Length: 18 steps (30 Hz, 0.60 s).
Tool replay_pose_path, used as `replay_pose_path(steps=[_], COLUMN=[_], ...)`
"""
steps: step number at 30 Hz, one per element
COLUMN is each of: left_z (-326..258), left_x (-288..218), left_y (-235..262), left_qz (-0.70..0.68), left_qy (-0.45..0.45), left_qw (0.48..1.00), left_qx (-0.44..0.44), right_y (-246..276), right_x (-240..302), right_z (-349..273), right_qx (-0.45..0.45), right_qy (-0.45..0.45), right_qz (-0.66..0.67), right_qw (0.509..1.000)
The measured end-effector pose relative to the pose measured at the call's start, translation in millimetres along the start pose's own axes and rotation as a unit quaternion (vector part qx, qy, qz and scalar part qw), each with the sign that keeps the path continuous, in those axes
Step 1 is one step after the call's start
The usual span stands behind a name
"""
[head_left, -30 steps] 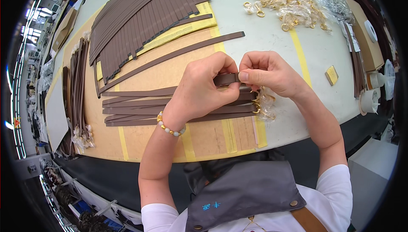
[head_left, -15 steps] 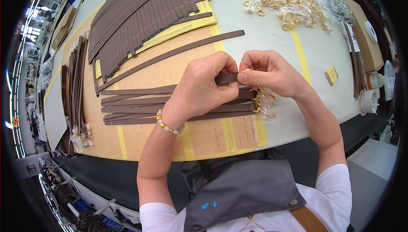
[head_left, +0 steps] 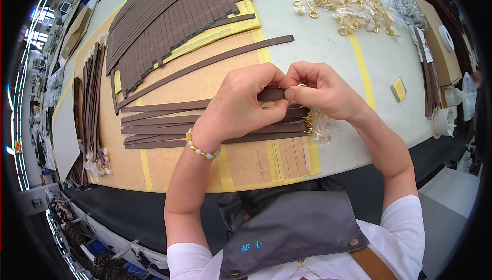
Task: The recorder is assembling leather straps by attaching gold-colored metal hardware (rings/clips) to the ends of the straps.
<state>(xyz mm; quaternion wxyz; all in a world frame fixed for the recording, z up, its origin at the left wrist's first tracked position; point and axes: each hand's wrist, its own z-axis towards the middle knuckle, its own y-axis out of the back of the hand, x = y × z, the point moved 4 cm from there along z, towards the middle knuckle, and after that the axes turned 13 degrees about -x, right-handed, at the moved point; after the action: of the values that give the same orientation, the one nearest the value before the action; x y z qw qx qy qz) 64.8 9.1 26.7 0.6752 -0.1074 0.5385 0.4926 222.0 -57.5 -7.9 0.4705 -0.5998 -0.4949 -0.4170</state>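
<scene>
In front of my chest both hands meet on the end of a brown strap (head_left: 271, 94). My left hand (head_left: 241, 98) is closed, its thumb and fingers pinching the strap. My right hand (head_left: 320, 90) presses its thumb against the strap's tip, fingers curled behind. A bit of gold metal shows at the right thumb; most of it is hidden. Just beneath my hands lie several brown straps (head_left: 154, 121) side by side, their right ends fitted with gold clasps (head_left: 307, 126) in clear plastic. One single strap (head_left: 205, 65) lies slanted beyond my left hand.
A large fanned stack of brown straps (head_left: 169, 24) covers the far left. Plastic-wrapped gold clasps (head_left: 353, 6) are heaped at the far right. A bundle of straps with hardware (head_left: 93, 106) lies at the left. A small yellow block (head_left: 398, 89) and white spools (head_left: 444, 123) sit at the right.
My right hand has shifted slightly left, its fingers now closer to my left hand's. Both hands keep their grip on the strap end.
</scene>
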Motion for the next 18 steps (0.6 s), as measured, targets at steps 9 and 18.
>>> replay_pose_path(steps=[9,18], left_z=[3,1], left_x=[-8,-5], left_y=[10,6], left_qz=[-0.002,-0.018], left_qy=[-0.005,-0.038], left_qw=[1.0,0.999], left_qx=[0.013,-0.011], right_y=[-2,-3], right_x=[10,-1], right_z=[-2,0], right_qx=[0.057,0.063], right_qy=[-0.033,0.002], right_qz=[0.033,0.002], right_qw=[0.997,0.998])
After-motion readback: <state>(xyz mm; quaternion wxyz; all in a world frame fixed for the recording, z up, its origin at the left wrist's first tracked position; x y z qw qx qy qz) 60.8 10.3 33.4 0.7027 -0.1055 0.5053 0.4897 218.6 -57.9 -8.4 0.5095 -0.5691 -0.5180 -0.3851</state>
